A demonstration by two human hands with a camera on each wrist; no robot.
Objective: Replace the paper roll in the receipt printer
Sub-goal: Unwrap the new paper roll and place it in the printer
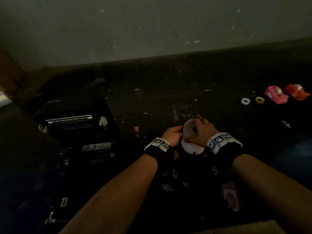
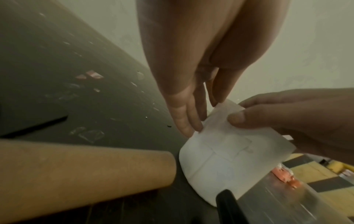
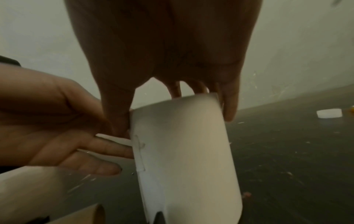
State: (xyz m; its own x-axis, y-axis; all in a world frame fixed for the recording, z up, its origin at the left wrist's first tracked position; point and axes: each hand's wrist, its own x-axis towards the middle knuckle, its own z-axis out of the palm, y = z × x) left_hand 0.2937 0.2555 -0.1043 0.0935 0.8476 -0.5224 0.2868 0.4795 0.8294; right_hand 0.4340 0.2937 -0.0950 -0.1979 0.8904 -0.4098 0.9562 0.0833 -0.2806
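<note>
A white paper roll (image 1: 189, 130) is held just above the dark table, right of the black receipt printer (image 1: 79, 132), which stands with its lid up. My right hand (image 1: 197, 128) grips the roll (image 3: 182, 151) from above, thumb on one end face and fingers (image 3: 229, 109) on the other. My left hand (image 1: 177, 133) is at the roll's left side. Its thumb and fingertips (image 2: 188, 125) pinch the roll's loose paper end (image 2: 220, 118). A narrow white strip (image 3: 114, 139) lies on the left index finger. The printer's paper bay is too dark to read.
A bare brown cardboard tube (image 2: 86, 166) lies on the table beside my left wrist. At the far right are a pink tape dispenser (image 1: 275, 95), a red one (image 1: 297, 92) and two small tape rolls (image 1: 245, 101). Paper scraps dot the table (image 1: 168, 92); a wall stands behind.
</note>
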